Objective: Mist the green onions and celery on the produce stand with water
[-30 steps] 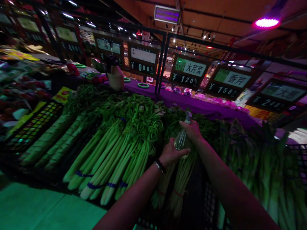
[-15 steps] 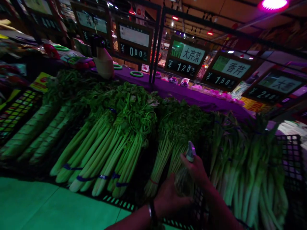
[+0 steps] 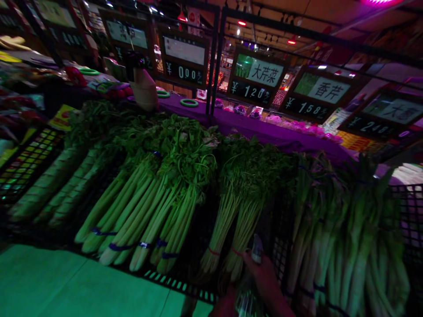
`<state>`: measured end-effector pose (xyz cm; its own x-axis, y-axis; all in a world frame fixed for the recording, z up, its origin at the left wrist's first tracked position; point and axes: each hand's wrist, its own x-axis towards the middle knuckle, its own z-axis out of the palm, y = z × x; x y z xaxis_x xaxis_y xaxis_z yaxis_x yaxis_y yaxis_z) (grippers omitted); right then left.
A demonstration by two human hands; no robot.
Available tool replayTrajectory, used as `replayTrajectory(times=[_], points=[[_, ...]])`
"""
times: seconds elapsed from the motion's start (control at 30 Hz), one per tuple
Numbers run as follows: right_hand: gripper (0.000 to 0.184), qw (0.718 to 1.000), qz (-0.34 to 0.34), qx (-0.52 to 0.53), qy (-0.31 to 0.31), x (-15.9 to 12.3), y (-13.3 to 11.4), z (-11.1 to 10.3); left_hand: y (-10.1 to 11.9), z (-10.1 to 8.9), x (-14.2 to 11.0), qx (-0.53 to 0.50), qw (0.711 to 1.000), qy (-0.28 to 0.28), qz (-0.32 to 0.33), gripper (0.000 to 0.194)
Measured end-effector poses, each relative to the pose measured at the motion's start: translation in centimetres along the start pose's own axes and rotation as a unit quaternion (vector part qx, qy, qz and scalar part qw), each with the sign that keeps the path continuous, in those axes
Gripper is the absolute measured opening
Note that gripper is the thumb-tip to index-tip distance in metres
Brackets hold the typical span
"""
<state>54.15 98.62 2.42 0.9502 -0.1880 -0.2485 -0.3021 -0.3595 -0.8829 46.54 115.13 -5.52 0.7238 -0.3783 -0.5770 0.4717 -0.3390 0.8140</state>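
At the bottom edge, right of centre, my right hand (image 3: 264, 275) is closed around the neck of a spray bottle (image 3: 246, 301). Its pale nozzle pokes up above my fingers and its see-through body hangs below. My left hand (image 3: 225, 304) is a dark blur beside the bottle's body, mostly cut off by the frame; its fingers cannot be made out. Just beyond the nozzle lie thin celery bunches (image 3: 243, 224) tied with red bands. Thick celery bunches (image 3: 142, 211) with blue bands are to their left, and large green onions (image 3: 343, 246) to the right.
Black plastic crates (image 3: 185, 288) hold the vegetables. Long, ringed leafy stalks (image 3: 49, 185) lie at the far left. Behind run a purple ledge (image 3: 238, 123), green tape rings (image 3: 189, 103), a tan container (image 3: 145, 90) and price signs (image 3: 257, 77) on a black frame. Pale floor tiles (image 3: 82, 281) show in front.
Both hands and the spray bottle have moved down and toward me, uncovering the second thin celery bunch. My left hand and wrist have largely left the frame. The view has shifted slightly.
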Motion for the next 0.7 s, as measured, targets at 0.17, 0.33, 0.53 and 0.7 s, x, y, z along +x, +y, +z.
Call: replayTrajectory(times=[0.17,0.33,0.53,0.7], points=[[0.057,0.997,-0.064,0.01,0.04,3.8,-4.4,-2.5,9.7,-2.2,-0.9,-0.011,0.992,0.036,0.121,0.104],[0.051,0.978,-0.149,0.063,0.129,7.5,-11.5,-6.5,18.9,-5.1,-0.7,0.016,0.975,0.083,0.206,0.1],[0.05,0.963,-0.204,0.075,0.16,8.5,-15.1,-7.7,22.3,-6.2,0.3,0.063,0.962,0.135,0.227,0.119],[0.042,0.972,-0.202,0.039,0.109,6.1,-11.6,-4.0,16.9,-6.0,0.0,0.055,0.971,0.11,0.205,0.088]])
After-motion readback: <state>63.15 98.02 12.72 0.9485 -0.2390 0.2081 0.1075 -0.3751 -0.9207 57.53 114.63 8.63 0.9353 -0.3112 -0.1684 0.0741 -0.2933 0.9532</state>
